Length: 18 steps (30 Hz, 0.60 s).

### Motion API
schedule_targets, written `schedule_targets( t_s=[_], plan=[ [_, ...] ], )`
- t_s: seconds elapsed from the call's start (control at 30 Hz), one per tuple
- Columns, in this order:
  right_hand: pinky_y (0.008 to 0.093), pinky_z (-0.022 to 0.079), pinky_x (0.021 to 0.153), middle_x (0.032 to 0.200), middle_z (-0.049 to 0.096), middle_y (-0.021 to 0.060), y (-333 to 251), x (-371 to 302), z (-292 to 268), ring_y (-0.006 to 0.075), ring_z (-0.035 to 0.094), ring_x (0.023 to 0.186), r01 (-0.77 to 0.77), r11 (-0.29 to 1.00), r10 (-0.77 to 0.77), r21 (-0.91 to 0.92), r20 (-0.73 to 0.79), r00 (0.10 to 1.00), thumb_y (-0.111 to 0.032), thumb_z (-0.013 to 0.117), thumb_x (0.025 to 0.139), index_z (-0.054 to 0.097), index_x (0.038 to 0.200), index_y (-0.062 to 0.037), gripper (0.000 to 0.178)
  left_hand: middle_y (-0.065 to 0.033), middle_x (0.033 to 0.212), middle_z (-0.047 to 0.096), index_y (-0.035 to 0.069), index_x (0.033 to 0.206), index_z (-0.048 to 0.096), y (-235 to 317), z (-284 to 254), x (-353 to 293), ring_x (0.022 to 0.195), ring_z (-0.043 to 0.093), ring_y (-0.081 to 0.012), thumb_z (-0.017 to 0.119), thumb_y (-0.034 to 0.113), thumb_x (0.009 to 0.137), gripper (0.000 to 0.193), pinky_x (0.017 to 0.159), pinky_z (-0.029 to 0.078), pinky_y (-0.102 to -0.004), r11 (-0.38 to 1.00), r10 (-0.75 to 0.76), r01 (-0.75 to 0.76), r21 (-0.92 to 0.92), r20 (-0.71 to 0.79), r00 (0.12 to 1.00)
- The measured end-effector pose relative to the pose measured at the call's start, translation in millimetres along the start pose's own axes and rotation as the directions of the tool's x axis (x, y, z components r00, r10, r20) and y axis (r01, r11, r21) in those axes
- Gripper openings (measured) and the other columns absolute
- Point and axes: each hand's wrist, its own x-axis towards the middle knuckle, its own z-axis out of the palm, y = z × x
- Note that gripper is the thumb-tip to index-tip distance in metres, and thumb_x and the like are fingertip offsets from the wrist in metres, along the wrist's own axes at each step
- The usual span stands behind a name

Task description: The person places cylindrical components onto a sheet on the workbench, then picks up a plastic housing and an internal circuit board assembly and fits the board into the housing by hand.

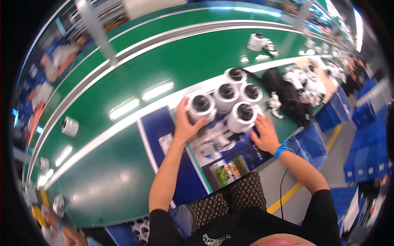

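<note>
Several white dome cameras with black domes stand close together at the middle of the bench. My left hand [186, 125] cups the leftmost dome camera [201, 107], fingers along its far left side and thumb across its near side. On the right, my right hand [266, 134] has its fingers against the side of the nearest dome camera [242, 117], thumb apart from them. Behind these two are another dome camera [226, 97] and more like it. White small parts [219, 139] lie on the dark blue mat just nearer to me, beside a printed colour picture [230, 170].
A green conveyor belt [164, 57] runs behind the bench, carrying a white camera [69, 126] at left and another camera [256, 42] farther back. A black bag-like heap [287, 96] and white parts [308, 80] lie to the right. Blue bins [305, 147] stand beside the bench; a co-worker's arm [67, 231] shows lower left.
</note>
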Motion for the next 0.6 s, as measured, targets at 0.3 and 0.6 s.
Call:
schedule_targets(
  t_s=[0.3, 0.6],
  plan=[
    [0.0523, 0.024, 0.112, 0.138, 0.045, 0.0160, 7, -4, 5, 0.0334, 0.036, 0.135, -0.012, 0.999, 0.015, -0.047, 0.055, 0.998, -0.014, 0.060, 0.081, 0.048, 0.129, -0.0030, 0.050, -0.0020, 0.057, 0.043, 0.006, 0.060, 0.033, 139, -60, 14, 0.052, 0.037, -0.0074, 0.058, -0.008, 0.081, 0.036, 0.045, 0.026, -0.0241, 0.898, 0.313, -0.402, -0.178, -0.384, 0.869],
    [0.0500, 0.026, 0.110, 0.134, 0.047, 0.0202, 18, -4, 10, 0.0395, 0.040, 0.128, -0.003, 0.995, 0.010, -0.100, 0.069, 0.998, -0.015, 0.057, 0.084, 0.049, 0.125, -0.0001, 0.045, 0.0003, 0.051, 0.036, 0.010, 0.059, 0.031, 207, -75, -34, 0.041, 0.029, -0.0135, 0.056, 0.013, 0.085, 0.037, 0.044, 0.018, -0.0327, 0.823, 0.350, -0.461, -0.331, -0.344, 0.871]
  ],
)
